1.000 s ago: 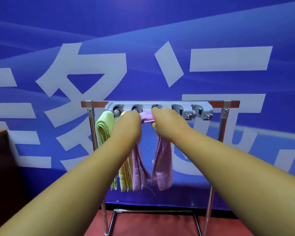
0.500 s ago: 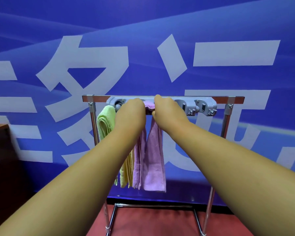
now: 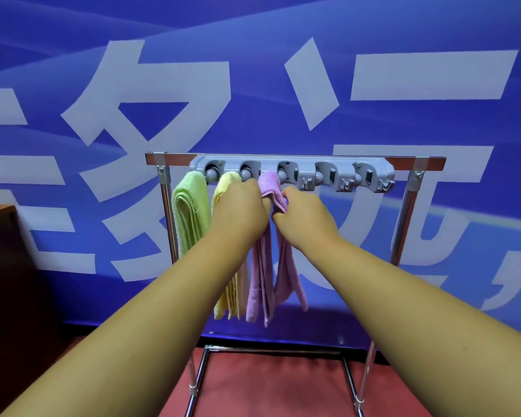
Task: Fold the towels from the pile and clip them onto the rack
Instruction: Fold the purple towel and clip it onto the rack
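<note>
As the folded lilac cloth towel [image 3: 269, 185] hangs vertically under the grey plastic clip bar [image 3: 343, 169], left hand [image 3: 240, 212] and right hand [image 3: 308, 219] pinch its top.

L hand [image 3: 238, 212] & R hand [image 3: 306, 219] bare, forearms bare to frame edge

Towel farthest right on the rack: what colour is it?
The towel is light purple; head view shows it.
</note>
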